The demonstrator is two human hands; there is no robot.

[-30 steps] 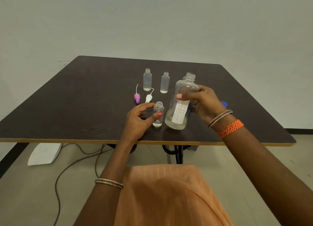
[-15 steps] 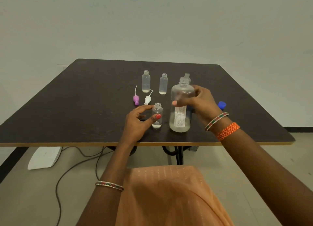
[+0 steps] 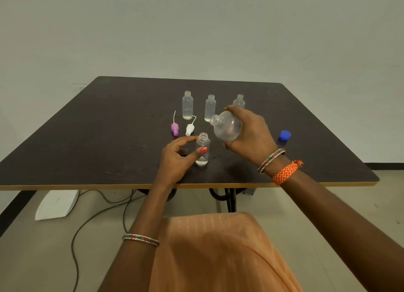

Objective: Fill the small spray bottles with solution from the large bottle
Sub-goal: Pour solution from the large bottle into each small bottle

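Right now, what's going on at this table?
A person is about to pour from the large bottle into a small spray bottle. The right hand holds the large bottle tipped over, its open mouth aimed left and down toward the small one. The left hand pinches that small bottle upright on the table; it holds only a little liquid at the bottom. Three more uncapped small bottles stand behind. Two spray tops and a blue cap lie loose.
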